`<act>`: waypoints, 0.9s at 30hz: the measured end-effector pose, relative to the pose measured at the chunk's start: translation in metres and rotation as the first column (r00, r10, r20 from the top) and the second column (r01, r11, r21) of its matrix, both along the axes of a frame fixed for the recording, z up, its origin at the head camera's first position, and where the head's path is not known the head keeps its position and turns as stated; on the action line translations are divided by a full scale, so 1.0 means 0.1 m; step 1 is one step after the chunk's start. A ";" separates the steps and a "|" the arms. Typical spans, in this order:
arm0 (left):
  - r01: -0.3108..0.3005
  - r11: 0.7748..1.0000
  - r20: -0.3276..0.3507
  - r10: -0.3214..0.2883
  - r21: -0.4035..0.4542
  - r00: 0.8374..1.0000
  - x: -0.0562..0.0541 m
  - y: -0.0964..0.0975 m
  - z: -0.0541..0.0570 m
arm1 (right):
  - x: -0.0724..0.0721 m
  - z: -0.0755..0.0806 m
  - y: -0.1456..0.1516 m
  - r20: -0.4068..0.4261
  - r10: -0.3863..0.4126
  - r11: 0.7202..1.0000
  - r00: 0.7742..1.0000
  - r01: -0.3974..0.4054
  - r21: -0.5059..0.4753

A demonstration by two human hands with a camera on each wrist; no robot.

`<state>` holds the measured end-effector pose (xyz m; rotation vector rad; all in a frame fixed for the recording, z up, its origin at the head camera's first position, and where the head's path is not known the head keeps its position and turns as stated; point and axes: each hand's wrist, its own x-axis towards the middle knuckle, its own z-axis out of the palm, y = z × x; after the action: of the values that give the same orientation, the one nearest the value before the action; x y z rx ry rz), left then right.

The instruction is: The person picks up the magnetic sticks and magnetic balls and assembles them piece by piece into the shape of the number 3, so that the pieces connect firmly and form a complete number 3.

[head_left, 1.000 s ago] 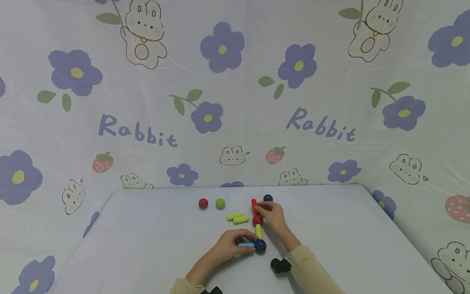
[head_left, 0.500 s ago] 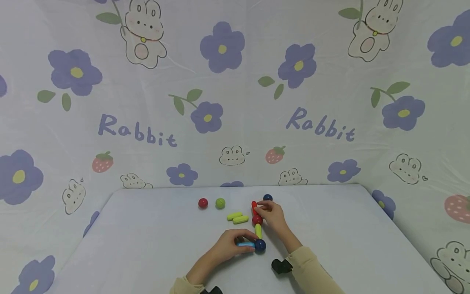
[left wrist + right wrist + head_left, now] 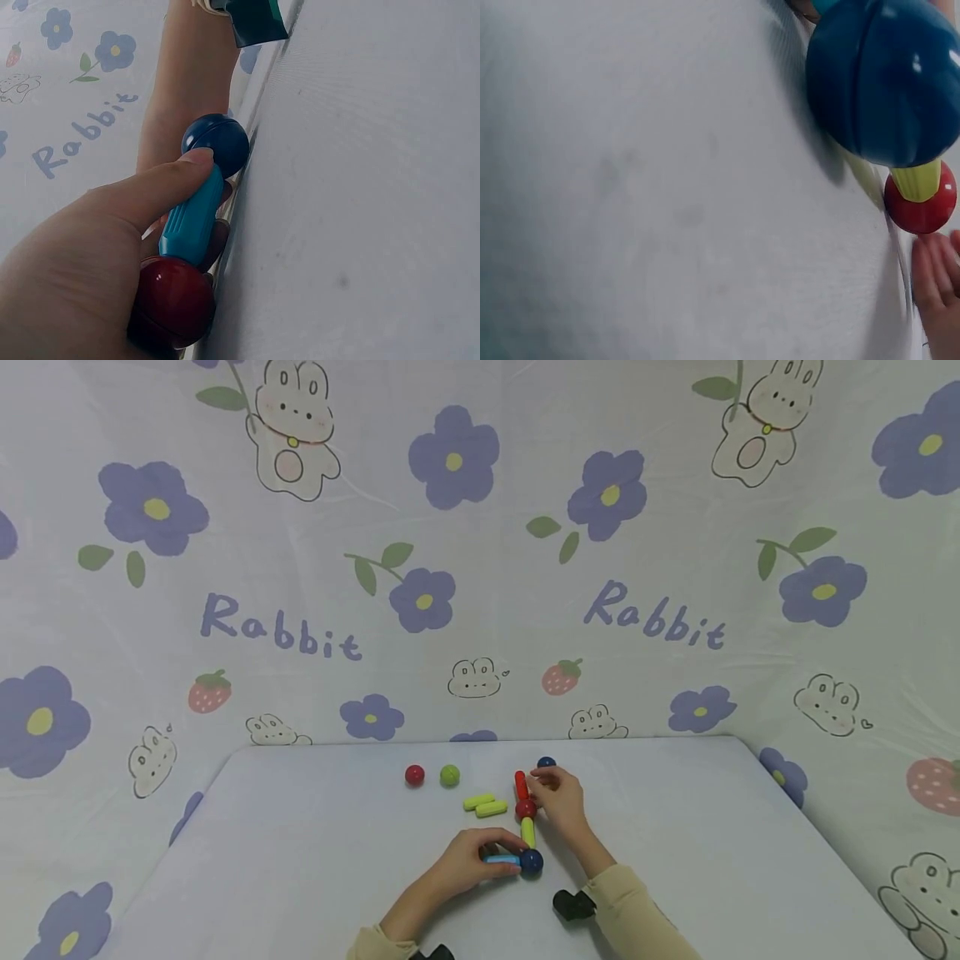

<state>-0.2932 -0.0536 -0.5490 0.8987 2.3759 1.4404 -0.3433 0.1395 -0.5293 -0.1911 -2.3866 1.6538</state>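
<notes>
A pale fabric backdrop is hanging behind a white table and wrapping past both its sides, its print showing purple flowers, pink strawberries, outlined rabbits and violet "Rabbit" lettering. Soft light is spreading over the table; faint creases are crossing the backdrop.

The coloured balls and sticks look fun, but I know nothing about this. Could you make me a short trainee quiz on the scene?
1. Which stick does the left hand hold?
a) red
b) light blue
c) white

2. True or false: on the table, a gap separates the green ball from the loose red ball.

3. Fill in: a ____ stick runs between the dark blue ball by the left hand and the red ball by the right hand.

Key: 1 b; 2 true; 3 yellow-green.
</notes>
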 end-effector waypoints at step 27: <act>0.051 0.998 -0.012 -0.051 0.030 0.999 0.01 -0.03 0.02 | -0.23 -0.05 0.14 -0.062 -0.053 0.974 0.997 0.065 0.217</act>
<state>-0.2924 -0.0567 -0.5469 0.9702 2.3276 1.4598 -0.3664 0.1531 -0.5345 -0.1725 -2.4726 1.3401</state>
